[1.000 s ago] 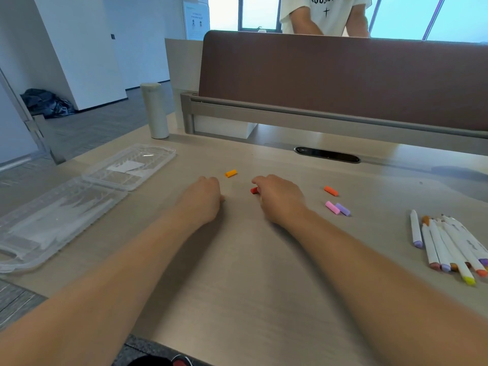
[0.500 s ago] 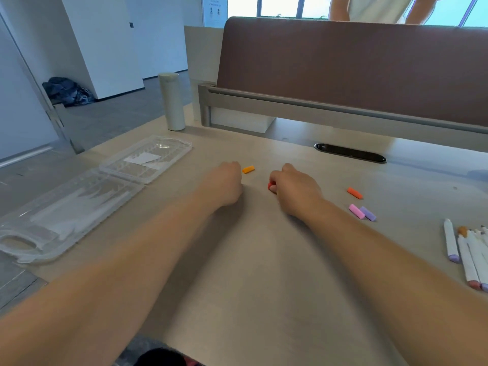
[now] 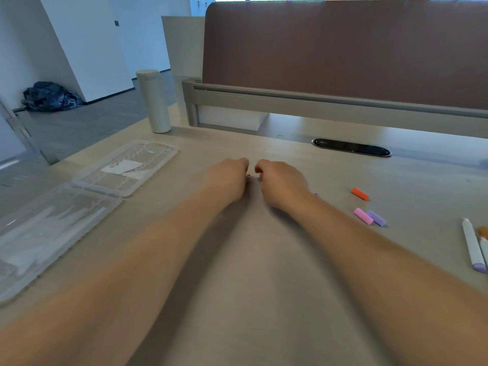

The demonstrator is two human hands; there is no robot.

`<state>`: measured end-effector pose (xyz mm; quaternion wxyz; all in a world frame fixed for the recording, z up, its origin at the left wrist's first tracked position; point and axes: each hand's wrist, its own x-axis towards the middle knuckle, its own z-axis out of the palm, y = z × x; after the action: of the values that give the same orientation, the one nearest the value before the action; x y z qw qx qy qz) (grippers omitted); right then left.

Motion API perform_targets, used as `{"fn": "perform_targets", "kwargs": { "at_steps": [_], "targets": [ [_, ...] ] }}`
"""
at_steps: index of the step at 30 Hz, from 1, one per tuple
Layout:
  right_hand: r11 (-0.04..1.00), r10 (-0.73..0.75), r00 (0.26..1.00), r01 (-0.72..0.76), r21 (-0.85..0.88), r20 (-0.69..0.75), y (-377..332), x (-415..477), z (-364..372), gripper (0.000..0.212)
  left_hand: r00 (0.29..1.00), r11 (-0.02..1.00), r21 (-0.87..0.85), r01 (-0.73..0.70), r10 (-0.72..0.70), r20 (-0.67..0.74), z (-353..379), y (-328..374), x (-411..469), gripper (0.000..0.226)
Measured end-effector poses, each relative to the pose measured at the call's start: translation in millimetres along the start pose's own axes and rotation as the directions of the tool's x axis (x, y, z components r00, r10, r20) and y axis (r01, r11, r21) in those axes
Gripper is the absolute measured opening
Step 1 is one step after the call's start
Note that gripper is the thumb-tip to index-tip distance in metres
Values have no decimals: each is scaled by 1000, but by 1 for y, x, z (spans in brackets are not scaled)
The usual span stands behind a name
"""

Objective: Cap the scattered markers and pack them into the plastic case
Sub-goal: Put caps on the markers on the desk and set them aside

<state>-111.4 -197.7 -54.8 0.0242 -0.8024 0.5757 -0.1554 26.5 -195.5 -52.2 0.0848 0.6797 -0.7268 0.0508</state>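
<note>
My left hand (image 3: 227, 180) lies curled on the desk, its fingers closed over an orange cap (image 3: 247, 175) of which only a sliver shows. Right beside it my right hand (image 3: 284, 182) is curled too; the red cap seen under its fingers earlier is hidden. An orange-red cap (image 3: 359, 193), a pink cap (image 3: 363, 216) and a purple cap (image 3: 376, 218) lie loose to the right. Uncapped white markers (image 3: 472, 247) lie at the right edge. The clear plastic case (image 3: 52, 228) lies open at the left.
A pale cylindrical bottle (image 3: 154, 101) stands at the back left of the desk. A brown divider panel (image 3: 343, 48) on a grey rail closes off the far side, with a black cable slot (image 3: 351, 147) in front of it. The desk's left edge drops to the floor.
My left hand has moved onto the orange cap and covered it. My right hand has closed in beside it, and the red cap no longer shows. The camera has tilted down and left.
</note>
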Motion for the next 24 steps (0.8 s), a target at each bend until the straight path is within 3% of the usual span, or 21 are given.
{"fn": "perform_targets", "kwargs": {
  "at_steps": [5,13,19,24],
  "targets": [
    [999,32,999,-32,35,2,1,-11,-9,18,998,997,71,-13,8,65,1,8,-9,28],
    [981,136,991,-133,143,-16,19,-52,-38,33,988,997,13,-73,70,138,-13,30,-39,25],
    [965,226,974,-228,125,33,55,-83,-50,20,987,994,-14,-109,110,121,-19,56,-62,23],
    [935,330,941,-314,162,-80,80,-105,-67,31,988,982,-177,-66,89,124,-26,81,-73,26]
  ]
}}
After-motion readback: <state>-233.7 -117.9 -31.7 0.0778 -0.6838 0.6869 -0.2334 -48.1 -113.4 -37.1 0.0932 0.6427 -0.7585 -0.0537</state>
